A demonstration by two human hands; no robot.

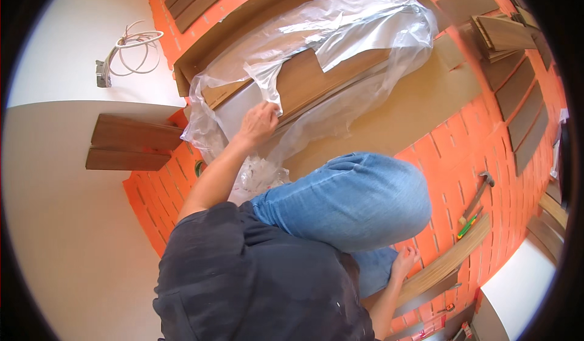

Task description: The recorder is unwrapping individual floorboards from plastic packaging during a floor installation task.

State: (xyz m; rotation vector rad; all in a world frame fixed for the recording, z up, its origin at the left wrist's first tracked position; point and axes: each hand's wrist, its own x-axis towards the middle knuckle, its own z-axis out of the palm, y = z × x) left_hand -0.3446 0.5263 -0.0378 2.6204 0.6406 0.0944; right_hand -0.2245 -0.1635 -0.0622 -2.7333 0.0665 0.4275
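Observation:
My left hand (260, 122) is closed on a torn edge of clear plastic wrap (371, 21). The wrap lies loose over brown wood-look floor planks (310, 85) in a long opened cardboard box (237, 27). Through a ragged hole in the plastic, the top plank shows bare. My right hand (404, 262) rests low beside my bent knee, its fingers loosely curled and apart, with nothing visible in them. Nearest to it is a long floor plank (450, 259) on the orange underlay (450, 140).
A hammer (477, 196) and a green utility knife (467, 226) lie right of my knee. Cut planks (131, 143) lie by the left wall. Several planks (517, 104) are spread at the far right. Coiled white cables (137, 49) hang from a wall box.

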